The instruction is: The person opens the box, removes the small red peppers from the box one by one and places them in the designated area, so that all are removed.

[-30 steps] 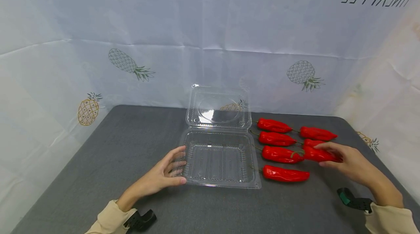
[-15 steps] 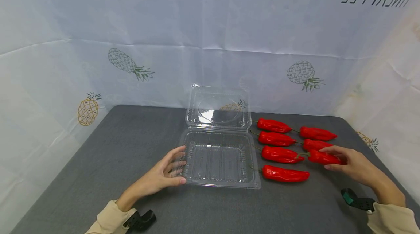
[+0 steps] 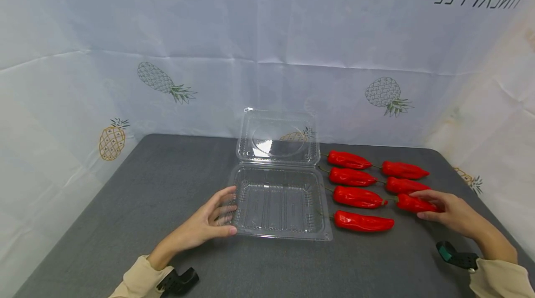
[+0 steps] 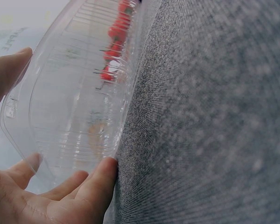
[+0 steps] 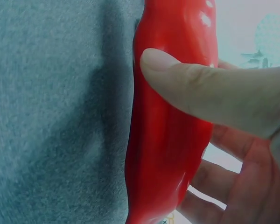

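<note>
My right hand (image 3: pixel 449 212) pinches a red pepper (image 3: pixel 414 204) at the right, thumb on the near side and fingers behind. In the right wrist view the thumb lies across the pepper's (image 5: pixel 170 140) glossy skin, close over the dark cloth. My left hand (image 3: pixel 211 219) rests against the left side of a clear plastic clamshell box (image 3: pixel 284 236), its fingers spread. The left wrist view shows fingertips (image 4: pixel 105 168) along the box's wall. The box's lid (image 3: pixel 277 158) stands raised behind the base, which holds nothing.
Two columns of red peppers lie right of the box, the near-left pepper (image 3: pixel 363 221) closest to the front. Another pepper (image 3: pixel 405 185) lies just behind the held one. A pineapple-print curtain (image 3: pixel 267 33) hangs behind the grey table (image 3: pixel 184 163).
My right hand has moved a little right and down with the pepper, drawing its stem away from the left column. The left hand and the box stay put.
</note>
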A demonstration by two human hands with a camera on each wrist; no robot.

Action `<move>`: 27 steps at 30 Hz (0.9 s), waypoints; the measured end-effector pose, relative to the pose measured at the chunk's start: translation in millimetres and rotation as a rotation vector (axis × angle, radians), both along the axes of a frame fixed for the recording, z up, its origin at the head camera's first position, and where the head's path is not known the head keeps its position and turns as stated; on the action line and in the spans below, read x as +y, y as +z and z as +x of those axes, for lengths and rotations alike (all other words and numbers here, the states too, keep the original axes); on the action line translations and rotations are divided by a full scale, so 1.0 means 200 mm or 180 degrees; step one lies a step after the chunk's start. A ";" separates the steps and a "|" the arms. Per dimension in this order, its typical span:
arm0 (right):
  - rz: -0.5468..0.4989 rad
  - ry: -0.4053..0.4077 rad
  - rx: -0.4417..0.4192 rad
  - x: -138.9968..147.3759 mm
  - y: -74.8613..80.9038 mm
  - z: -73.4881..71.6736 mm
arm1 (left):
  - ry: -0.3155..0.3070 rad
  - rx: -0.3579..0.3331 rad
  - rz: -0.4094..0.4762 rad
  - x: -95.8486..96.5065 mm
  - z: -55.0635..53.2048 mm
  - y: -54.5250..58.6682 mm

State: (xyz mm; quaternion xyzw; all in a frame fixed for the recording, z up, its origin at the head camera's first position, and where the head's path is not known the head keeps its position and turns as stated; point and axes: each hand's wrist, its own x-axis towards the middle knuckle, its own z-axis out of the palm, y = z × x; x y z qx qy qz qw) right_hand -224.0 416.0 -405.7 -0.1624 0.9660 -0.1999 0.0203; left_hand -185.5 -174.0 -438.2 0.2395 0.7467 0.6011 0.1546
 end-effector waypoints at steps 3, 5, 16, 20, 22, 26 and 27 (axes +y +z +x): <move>0.0010 0.0010 0.0042 0.01 -0.01 0.00 | 0.0008 0.0010 -0.0008 0.00 0.00 0.00; 0.0004 0.0014 0.0060 0.02 -0.01 -0.01 | 0.0009 0.0015 -0.0006 0.00 0.00 0.00; -0.0077 0.0118 0.0253 0.06 -0.05 0.00 | -0.0003 0.0010 0.0017 0.00 0.00 -0.01; -0.0097 0.0111 0.0317 0.07 -0.06 -0.01 | 0.0008 0.0003 0.0013 0.00 0.00 0.00; -0.0116 0.0126 0.0314 0.07 -0.06 -0.01 | 0.0008 0.0001 0.0013 0.00 0.00 0.00; -0.0080 0.0066 0.0357 0.06 -0.05 -0.01 | 0.0009 0.0009 0.0011 0.00 0.00 0.00; -0.0069 0.0068 0.0369 0.05 -0.05 -0.01 | 0.0008 0.0010 0.0013 0.00 0.00 0.00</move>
